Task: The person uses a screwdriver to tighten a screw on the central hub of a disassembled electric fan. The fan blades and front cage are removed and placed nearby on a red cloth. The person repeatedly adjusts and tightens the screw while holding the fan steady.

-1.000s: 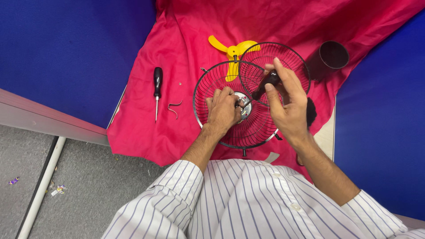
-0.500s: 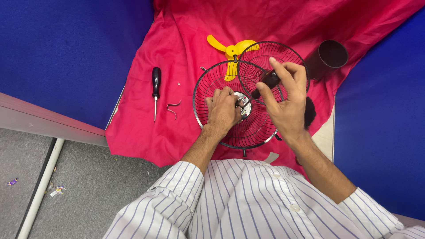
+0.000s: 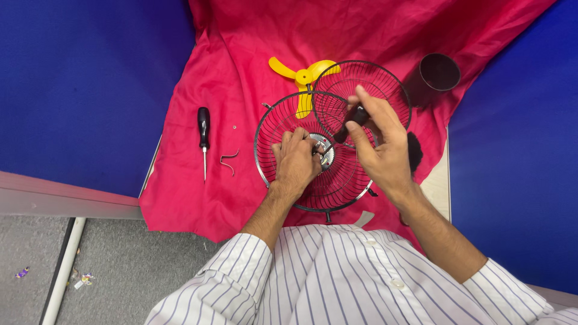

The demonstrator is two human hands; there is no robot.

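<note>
A round black wire fan guard [image 3: 274, 129] lies on the red cloth [image 3: 241, 60]. My left hand [image 3: 295, 162] rests inside it, fingers pressed at the silver hub [image 3: 325, 153] in its middle. My right hand [image 3: 379, 144] grips the black handle of a screwdriver [image 3: 355, 117] whose shaft slants down to that hub. A second, smaller wire guard [image 3: 385, 81] lies overlapping the first at the upper right. A yellow three-blade fan propeller [image 3: 301, 75] lies partly under both guards.
A second black-handled screwdriver [image 3: 204, 135] lies on the cloth at the left, with a small bent metal clip [image 3: 227, 161] beside it. A dark cylindrical part [image 3: 439, 72] stands at the upper right. Blue panels border the cloth; grey floor [image 3: 90, 271] lies lower left.
My right hand has shifted slightly and turned on the screwdriver handle. My left hand has stayed at the hub.
</note>
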